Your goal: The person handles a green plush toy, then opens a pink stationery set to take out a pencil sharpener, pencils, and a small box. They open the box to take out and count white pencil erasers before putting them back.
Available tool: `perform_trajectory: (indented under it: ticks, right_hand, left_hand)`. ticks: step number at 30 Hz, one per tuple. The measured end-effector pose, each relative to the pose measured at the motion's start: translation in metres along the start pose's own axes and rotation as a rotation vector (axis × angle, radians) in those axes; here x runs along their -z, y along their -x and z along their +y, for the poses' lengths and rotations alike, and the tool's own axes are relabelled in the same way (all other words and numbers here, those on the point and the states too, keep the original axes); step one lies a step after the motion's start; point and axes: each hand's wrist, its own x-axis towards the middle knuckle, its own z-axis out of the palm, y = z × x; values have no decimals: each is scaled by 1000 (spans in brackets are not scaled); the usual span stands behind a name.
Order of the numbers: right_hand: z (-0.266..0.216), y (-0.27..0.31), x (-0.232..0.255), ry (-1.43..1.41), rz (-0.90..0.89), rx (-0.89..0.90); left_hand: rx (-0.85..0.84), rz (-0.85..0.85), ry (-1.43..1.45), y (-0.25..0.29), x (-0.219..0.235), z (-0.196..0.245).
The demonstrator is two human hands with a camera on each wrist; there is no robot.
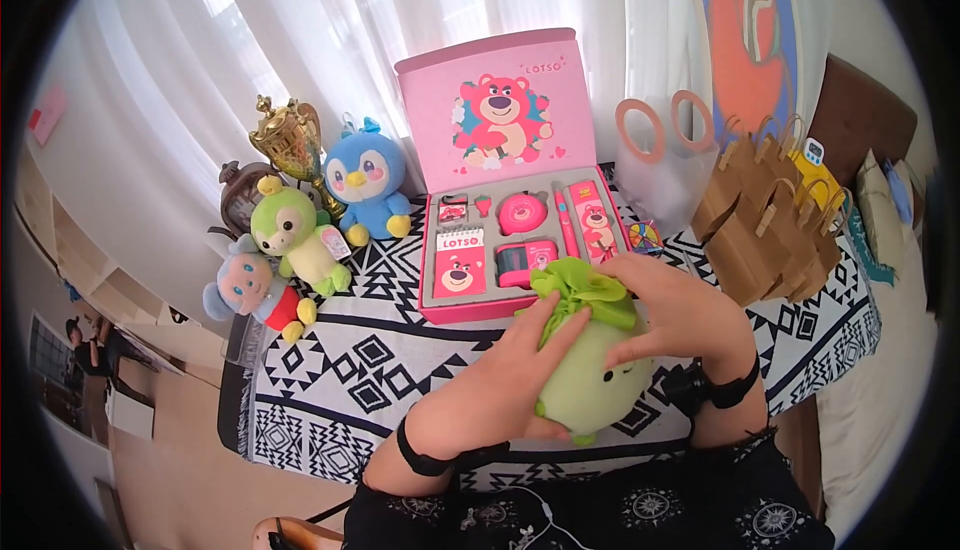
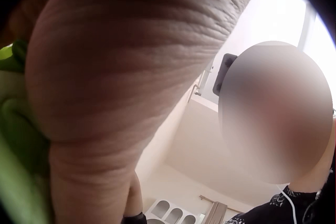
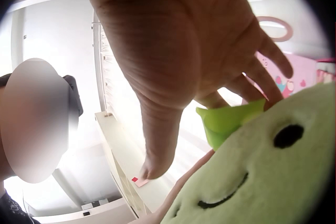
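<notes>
A round, pale green plush toy [image 1: 590, 395] with a stitched smile and black eyes is held in front of the person, tilted to one side. Bright green ruffled fabric [image 1: 572, 290] tops it. The left hand [image 1: 490, 370] grips the toy's left side, its fingers over the ruffle and its thumb lower down. From the right, the other hand [image 1: 685, 305] reaches over with fingers extended at the ruffle and thumb spread apart. In the right wrist view the toy's face [image 3: 247, 182] lies below that hand's straight fingers. The left wrist view is mostly filled by the left palm [image 2: 121, 66].
An open pink gift box [image 1: 475, 312] with stationery stands behind the toy. Plush toys [image 1: 365, 185] and a gold trophy [image 1: 290, 140] sit at left. Brown paper bags [image 1: 760, 210] and a translucent bag [image 1: 660, 180] stand at right on the patterned cloth [image 1: 350, 370].
</notes>
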Motion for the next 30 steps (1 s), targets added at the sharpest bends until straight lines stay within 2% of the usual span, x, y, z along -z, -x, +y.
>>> perform_trajectory:
  ticks: [2,4,5,7,9,11,13,15,16,18,19,21,23,25,27,28,30]
  right_hand:
    - [6,3,-3,-37,-63,-4]
    - [19,3,-10,-160,-195,-138]
    - [18,-1,-8,-164,-203,-131]
    - [13,-10,-2,-463,-372,-264]
    - [35,-11,-11,-515,-437,-280]
    - [49,-11,-17,-629,-423,-215]
    - [44,-15,-14,-668,-454,-243]
    - [48,-14,-14,-519,-408,-195]
    - [50,-13,-16,-517,-419,-187]
    - [52,-12,-21,-471,-285,-193]
    - [49,-14,-20,-471,-293,-188]
    - [39,-17,-17,-574,-222,-381]
    - [33,-16,-23,-619,-170,-319]
    - [33,-18,-28,-489,-205,-291]
    - [37,-17,-34,-456,-186,-271]
    - [38,-16,-36,-422,-161,-254]
    - [29,-16,-28,-381,-174,-285]
  left_hand:
    - [29,-17,22,0,0,-1]
    - [32,-4,15,0,1,-4]
    - [42,0,16,-1,0,-5]
    - [9,44,43,-3,1,-10]
    - [29,89,100,-6,4,-12]
    - [21,163,223,-9,6,-16]
    - [14,218,217,-9,5,-20]
    - [4,209,258,-9,5,-23]
    - [-3,256,282,-10,4,-23]
    - [12,300,288,-10,3,-31]
    - [17,335,294,-11,3,-34]
    - [-1,379,332,-12,5,-34]
    - [-10,359,260,-11,6,-31]
    - [1,328,216,-12,3,-32]
    - [72,223,40,-13,-3,-30]
    - [23,211,-28,-13,-10,-36]
    - [36,203,13,-11,-11,-30]
